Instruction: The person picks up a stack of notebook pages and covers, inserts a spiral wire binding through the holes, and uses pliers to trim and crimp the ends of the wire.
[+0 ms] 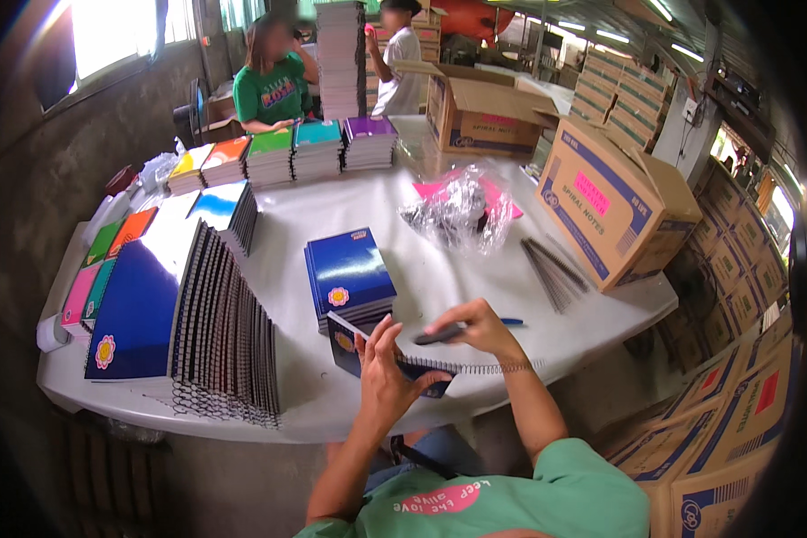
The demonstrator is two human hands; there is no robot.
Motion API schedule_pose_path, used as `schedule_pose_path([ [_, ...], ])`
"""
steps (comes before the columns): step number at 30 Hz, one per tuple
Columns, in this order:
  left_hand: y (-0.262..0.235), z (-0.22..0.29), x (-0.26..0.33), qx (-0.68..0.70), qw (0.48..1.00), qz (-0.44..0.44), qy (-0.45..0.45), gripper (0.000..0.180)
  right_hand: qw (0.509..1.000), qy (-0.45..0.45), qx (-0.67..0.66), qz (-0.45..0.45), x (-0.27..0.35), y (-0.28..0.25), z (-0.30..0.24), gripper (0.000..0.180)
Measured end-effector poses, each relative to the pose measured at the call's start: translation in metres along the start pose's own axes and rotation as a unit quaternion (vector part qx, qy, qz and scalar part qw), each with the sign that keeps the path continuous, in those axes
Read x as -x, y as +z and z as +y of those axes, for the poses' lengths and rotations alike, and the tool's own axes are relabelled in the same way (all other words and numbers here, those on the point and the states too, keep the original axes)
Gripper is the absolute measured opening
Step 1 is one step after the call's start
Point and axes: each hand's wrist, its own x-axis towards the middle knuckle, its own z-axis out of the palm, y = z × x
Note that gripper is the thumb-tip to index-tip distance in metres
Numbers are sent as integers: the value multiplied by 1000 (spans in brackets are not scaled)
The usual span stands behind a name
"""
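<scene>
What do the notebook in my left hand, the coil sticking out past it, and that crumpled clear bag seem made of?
Notebook: probably coated card, judging by its smooth dark blue cover.
Coil: likely metal wire, given its thin grey loops, though plastic is possible.
Bag: thin, shiny plastic film, see-through with sharp creases.

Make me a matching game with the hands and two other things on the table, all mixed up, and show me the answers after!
Column one
1. Left hand
2. Right hand
3. Purple notebook stack
4. Plastic wrapping

Column two
A. Holding a dark tool
B. Crumpled and see-through
C. Touching a dark blue notebook
D. At the far side of the table, beside the teal stack

Right pairs
1-C, 2-A, 3-D, 4-B
</scene>
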Motion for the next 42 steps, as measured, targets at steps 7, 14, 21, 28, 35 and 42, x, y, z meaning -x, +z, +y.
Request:
schedule_pose_path([
  [7,-26,-11,-20,-153,988,6,-21,86,995,23,-98,9,-6,2,6,33],
  [14,-38,-34,-22,-120,991,-28,-43,61,981,-33,-189,1,-17,20,-7,33],
  [21,-37,-36,-27,-79,997,4,-19,65,985,-89,-120,-81,-37,25,-19,34],
  [28,-37,-41,-27,-43,998,4,-38,64,961,-141,-207,-116,-39,31,-18,31],
  [35,-37,-53,-28,-26,997,5,-66,70,996,-11,-62,-59,-50,39,-7,36],
  [42,-27,-61,-28,46,994,22,-96,83,996,-3,-78,-40,-55,38,-9,32],
])
